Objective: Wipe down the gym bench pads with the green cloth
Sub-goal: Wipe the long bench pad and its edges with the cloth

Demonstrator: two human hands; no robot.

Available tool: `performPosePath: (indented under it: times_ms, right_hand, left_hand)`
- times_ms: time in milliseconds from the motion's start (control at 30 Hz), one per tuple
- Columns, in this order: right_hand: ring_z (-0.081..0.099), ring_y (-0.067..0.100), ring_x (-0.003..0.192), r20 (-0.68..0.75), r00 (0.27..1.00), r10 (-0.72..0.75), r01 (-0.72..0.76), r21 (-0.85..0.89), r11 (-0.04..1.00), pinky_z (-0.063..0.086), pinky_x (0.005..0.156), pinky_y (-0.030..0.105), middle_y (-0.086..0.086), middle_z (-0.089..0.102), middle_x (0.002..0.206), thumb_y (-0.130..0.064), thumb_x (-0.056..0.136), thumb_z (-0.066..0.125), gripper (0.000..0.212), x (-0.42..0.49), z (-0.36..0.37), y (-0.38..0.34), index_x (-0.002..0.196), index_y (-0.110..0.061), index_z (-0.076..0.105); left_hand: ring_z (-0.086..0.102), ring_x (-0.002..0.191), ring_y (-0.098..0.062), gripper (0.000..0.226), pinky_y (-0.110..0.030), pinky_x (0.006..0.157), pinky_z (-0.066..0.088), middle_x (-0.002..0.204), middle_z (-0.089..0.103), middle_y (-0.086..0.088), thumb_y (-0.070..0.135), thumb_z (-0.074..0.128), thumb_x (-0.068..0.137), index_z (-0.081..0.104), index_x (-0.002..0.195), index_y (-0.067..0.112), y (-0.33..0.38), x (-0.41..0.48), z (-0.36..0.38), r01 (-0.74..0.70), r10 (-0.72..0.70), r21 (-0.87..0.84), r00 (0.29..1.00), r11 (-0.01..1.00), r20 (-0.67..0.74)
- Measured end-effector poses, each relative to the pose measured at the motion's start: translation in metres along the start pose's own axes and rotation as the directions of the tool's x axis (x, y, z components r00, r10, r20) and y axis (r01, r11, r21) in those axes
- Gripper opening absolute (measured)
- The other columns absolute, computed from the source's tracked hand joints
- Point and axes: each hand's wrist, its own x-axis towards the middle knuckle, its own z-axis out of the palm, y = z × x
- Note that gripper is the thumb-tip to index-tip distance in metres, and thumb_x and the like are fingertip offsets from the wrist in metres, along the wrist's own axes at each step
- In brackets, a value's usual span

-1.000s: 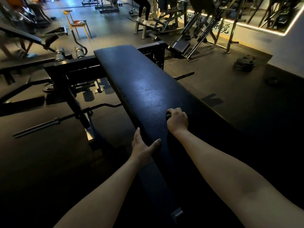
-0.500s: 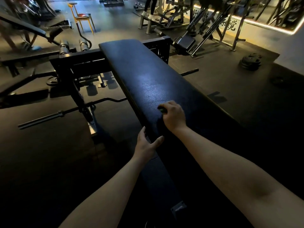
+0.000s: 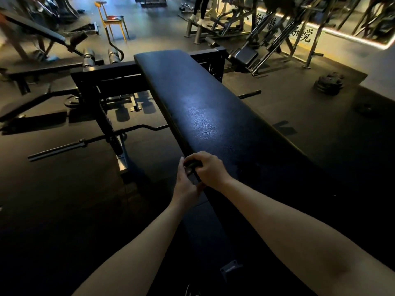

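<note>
A long black bench pad runs away from me to the upper left. The green cloth is bunched small and dark at the pad's left edge, mostly hidden. My right hand curls over the cloth and holds it against the pad's edge. My left hand is at the pad's left side, directly beside the right hand, its fingers reaching up to the cloth. Whether the left fingers hold the cloth or only touch it is hidden.
A black rack frame and a barbell on the floor lie left of the bench. An orange chair stands at the back. Weight plates and machines are to the right, with a person's legs beyond.
My right hand has slid with the cloth from the pad's middle to its left edge. My left hand has moved up along the edge to meet it.
</note>
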Motion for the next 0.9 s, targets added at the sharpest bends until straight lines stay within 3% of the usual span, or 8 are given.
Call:
performPosePath:
  times_ms: [67, 167, 267, 400, 567, 667, 800, 900]
  right_hand:
    - [0.060, 0.018, 0.108, 0.064, 0.998, 0.007, -0.013, 0.091, 0.996, 0.046, 0.100, 0.035, 0.000, 0.064, 0.115, -0.006, 0.079, 0.059, 0.044, -0.002, 0.003, -0.004, 0.117, -0.026, 0.068]
    - [0.055, 0.021, 0.113, 0.125, 0.992, 0.015, -0.043, 0.225, 0.973, 0.041, 0.105, 0.033, 0.009, 0.057, 0.118, -0.010, 0.087, 0.061, 0.041, -0.004, 0.006, -0.015, 0.128, -0.017, 0.059]
    - [0.056, 0.022, 0.115, 0.112, 0.993, 0.035, -0.057, 0.202, 0.978, 0.041, 0.103, 0.031, 0.010, 0.062, 0.122, -0.017, 0.091, 0.056, 0.039, -0.007, 0.000, -0.013, 0.130, -0.016, 0.061]
    - [0.057, 0.029, 0.107, -0.117, 0.989, -0.092, 0.075, -0.138, 0.988, 0.048, 0.095, 0.039, 0.005, 0.063, 0.119, -0.019, 0.084, 0.049, 0.047, -0.019, -0.012, 0.013, 0.129, -0.016, 0.062]
    - [0.061, 0.029, 0.097, -0.099, 0.973, -0.210, 0.163, -0.351, 0.922, 0.054, 0.083, 0.042, 0.005, 0.065, 0.105, -0.022, 0.084, 0.052, 0.032, -0.034, -0.011, 0.037, 0.110, -0.016, 0.070]
    - [0.061, 0.025, 0.098, -0.119, 0.978, -0.169, 0.128, -0.296, 0.946, 0.053, 0.080, 0.038, 0.001, 0.064, 0.105, -0.029, 0.084, 0.046, 0.034, -0.035, -0.013, 0.030, 0.106, -0.019, 0.071]
    - [0.061, 0.022, 0.098, -0.102, 0.991, -0.092, 0.068, -0.218, 0.974, 0.052, 0.079, 0.037, -0.003, 0.063, 0.108, -0.023, 0.091, 0.052, 0.025, -0.034, -0.020, 0.034, 0.107, -0.022, 0.070]
    - [0.063, 0.028, 0.095, 0.023, 0.990, -0.141, 0.142, -0.273, 0.952, 0.052, 0.077, 0.039, 0.001, 0.061, 0.105, -0.022, 0.095, 0.051, 0.022, -0.034, -0.030, 0.040, 0.108, -0.022, 0.070]
  left_hand:
    - [0.051, 0.133, -0.029, 0.117, -0.042, 0.112, 0.041, 0.150, 0.043, -0.016, 0.035, 0.083, 0.074, 0.004, 0.159, 0.020, -0.002, -0.009, -0.003, -0.054, 0.056, 0.094, 0.998, 0.994, -0.024]
    - [0.031, 0.147, -0.033, 0.088, -0.042, 0.120, 0.028, 0.160, 0.027, -0.019, 0.010, 0.069, 0.088, 0.015, 0.158, 0.008, 0.002, -0.014, -0.007, -0.132, 0.161, 0.267, 0.983, 0.955, -0.091]
    - [0.052, 0.127, -0.024, 0.058, -0.036, 0.110, 0.040, 0.139, 0.053, -0.012, 0.012, 0.059, 0.084, 0.046, 0.141, 0.012, 0.014, -0.003, -0.012, -0.192, 0.229, 0.176, 0.948, 0.965, -0.221]
    - [0.055, 0.116, -0.029, 0.038, -0.040, 0.106, 0.042, 0.123, 0.056, -0.013, 0.005, 0.061, 0.088, 0.054, 0.124, 0.015, 0.015, 0.024, -0.011, 0.013, 0.009, 0.056, 0.924, 0.998, -0.382]
    - [0.050, 0.122, -0.029, 0.048, -0.046, 0.109, 0.041, 0.129, 0.045, -0.010, 0.053, 0.066, 0.081, 0.049, 0.112, 0.022, 0.032, 0.046, 0.020, 0.276, -0.337, -0.262, 0.915, 0.925, -0.224]
    - [0.043, 0.128, -0.034, 0.048, -0.042, 0.112, 0.034, 0.137, 0.039, -0.019, 0.044, 0.051, 0.101, 0.045, 0.129, 0.006, 0.038, 0.042, 0.036, 0.323, -0.366, -0.181, 0.870, 0.929, -0.330]
    - [0.044, 0.125, -0.038, 0.040, -0.049, 0.109, 0.038, 0.133, 0.040, -0.021, 0.036, 0.051, 0.102, 0.045, 0.125, 0.004, 0.035, 0.033, 0.047, 0.299, -0.331, -0.141, 0.863, 0.944, -0.383]
    - [0.043, 0.125, -0.036, 0.038, -0.047, 0.109, 0.040, 0.134, 0.037, -0.020, 0.034, 0.050, 0.102, 0.042, 0.126, 0.005, 0.036, 0.017, 0.053, 0.320, -0.324, -0.080, 0.858, 0.944, -0.399]
